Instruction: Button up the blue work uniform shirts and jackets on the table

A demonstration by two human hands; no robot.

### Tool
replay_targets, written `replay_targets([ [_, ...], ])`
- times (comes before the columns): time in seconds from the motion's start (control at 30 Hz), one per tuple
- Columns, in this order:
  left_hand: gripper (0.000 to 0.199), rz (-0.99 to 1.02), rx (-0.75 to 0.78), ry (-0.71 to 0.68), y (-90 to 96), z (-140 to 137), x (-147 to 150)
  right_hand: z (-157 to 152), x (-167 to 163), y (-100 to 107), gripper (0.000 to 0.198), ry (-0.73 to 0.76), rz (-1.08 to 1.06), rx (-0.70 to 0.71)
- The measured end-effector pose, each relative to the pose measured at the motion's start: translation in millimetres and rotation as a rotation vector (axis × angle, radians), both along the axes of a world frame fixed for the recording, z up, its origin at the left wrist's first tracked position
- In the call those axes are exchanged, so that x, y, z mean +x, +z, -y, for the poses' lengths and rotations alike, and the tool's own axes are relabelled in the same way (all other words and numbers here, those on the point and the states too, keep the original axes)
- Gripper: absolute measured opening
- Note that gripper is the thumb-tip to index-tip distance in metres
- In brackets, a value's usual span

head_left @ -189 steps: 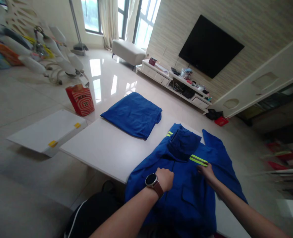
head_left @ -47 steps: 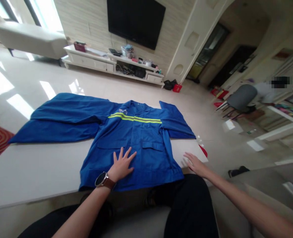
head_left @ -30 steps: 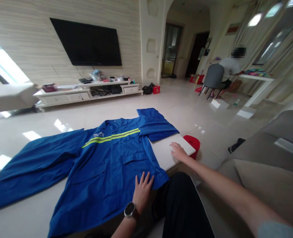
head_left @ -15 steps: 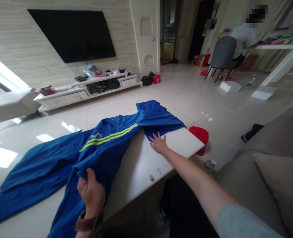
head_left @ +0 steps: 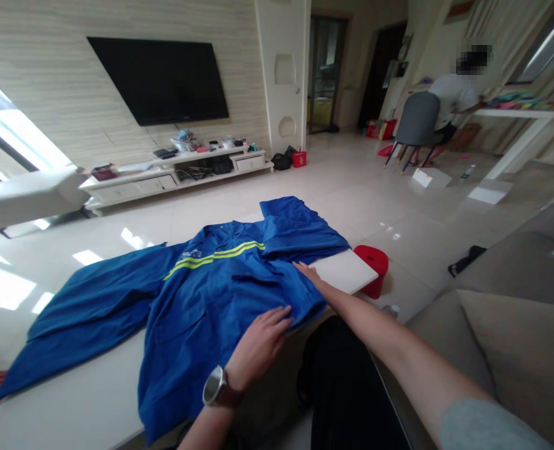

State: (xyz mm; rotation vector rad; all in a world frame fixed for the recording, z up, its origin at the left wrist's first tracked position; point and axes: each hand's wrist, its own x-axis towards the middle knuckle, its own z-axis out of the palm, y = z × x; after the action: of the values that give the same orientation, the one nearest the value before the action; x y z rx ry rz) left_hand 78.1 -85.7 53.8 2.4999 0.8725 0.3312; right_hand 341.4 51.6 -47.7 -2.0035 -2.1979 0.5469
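A blue work jacket [head_left: 187,331] with a yellow-green double stripe and a small chest print is spread over a white table [head_left: 93,390]. One sleeve extends left, while the other lies bunched at the far right. My left hand [head_left: 262,340], with a watch on its wrist, rests on the lower body of the jacket near the front table edge, fingers stretched out. Beside the right sleeve, my right hand [head_left: 308,274] lies low over the table with extended fingers, partly hidden by the jacket's side.
A red stool [head_left: 373,272] stands at the table's right end. A grey sofa [head_left: 524,275] with a cushion is to the right. Farther back are a television [head_left: 164,81], a low cabinet [head_left: 136,184] and a person on a grey chair [head_left: 417,119].
My left hand has moved right with the jacket's body, spreading it across the table's front, and has let go of the cloth. Jacket fabric now reaches my right hand.
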Motion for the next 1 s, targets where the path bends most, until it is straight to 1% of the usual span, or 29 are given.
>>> replay_targets([
  [0.03,0.051,-0.086,-0.056,-0.038,-12.2,13,-3,5,3,3,0.054,-0.041,-0.052,0.020],
  [0.07,0.058,-0.149,-0.101,-0.040,-25.2,25,-10,11,7,6,0.049,-0.082,-0.109,0.032],
  [0.1,0.065,-0.193,-0.132,-0.012,-38.3,34,-19,18,10,9,0.044,-0.117,-0.163,0.037],
  [0.17,0.076,-0.253,-0.136,0.125,-62.0,46,-47,34,17,14,0.033,-0.149,-0.238,0.038],
  [0.23,0.086,-0.323,-0.115,0.308,-78.2,53,-79,52,19,19,0.023,-0.149,-0.276,0.048],
  [0.3,0.090,-0.394,-0.108,0.465,-84.5,58,-110,69,14,26,0.018,-0.121,-0.274,0.089],
  [0.33,0.089,-0.415,-0.108,0.521,-84.0,61,-123,77,7,29,0.021,-0.092,-0.263,0.114],
  [0.37,0.083,-0.421,-0.107,0.562,-81.7,63,-134,85,-3,32,0.025,-0.054,-0.251,0.135],
  [0.43,0.062,-0.364,-0.111,0.617,-74.3,69,-148,103,-33,36,0.028,0.070,-0.235,0.152],
  [0.5,0.032,-0.218,-0.187,0.673,-68.3,78,-152,123,-72,35,0.028,0.245,-0.230,0.126],
  [0.53,0.025,-0.131,-0.267,0.702,-67.5,83,-152,135,-94,33,0.030,0.348,-0.212,0.111],
  [0.57,0.028,-0.049,-0.364,0.725,-68.7,89,-149,147,-116,28,0.035,0.452,-0.180,0.106],
  [0.63,0.037,0.070,-0.547,0.765,-77.5,105,-142,170,-157,17,0.049,0.636,-0.068,0.145],
  [0.7,0.037,0.152,-0.670,0.805,-92.5,122,-133,185,-190,6,0.056,0.749,0.047,0.211],
  [0.77,0.034,0.245,-0.774,0.852,-108.6,136,-126,190,-211,-2,0.053,0.763,0.112,0.237],
  [0.83,0.033,0.339,-0.892,0.887,-119.8,144,-122,187,-220,-5,0.046,0.720,0.139,0.210],
  [0.87,0.033,0.383,-0.939,0.905,-122.5,146,-121,184,-222,-5,0.043,0.699,0.136,0.185],
  [0.93,0.035,0.472,-1.003,0.947,-122.2,144,-123,177,-223,-4,0.038,0.696,0.123,0.144],
  [1.0,0.040,0.557,-1.065,0.982,-117.0,138,-126,173,-222,-1,0.029,0.761,0.132,0.118],
])
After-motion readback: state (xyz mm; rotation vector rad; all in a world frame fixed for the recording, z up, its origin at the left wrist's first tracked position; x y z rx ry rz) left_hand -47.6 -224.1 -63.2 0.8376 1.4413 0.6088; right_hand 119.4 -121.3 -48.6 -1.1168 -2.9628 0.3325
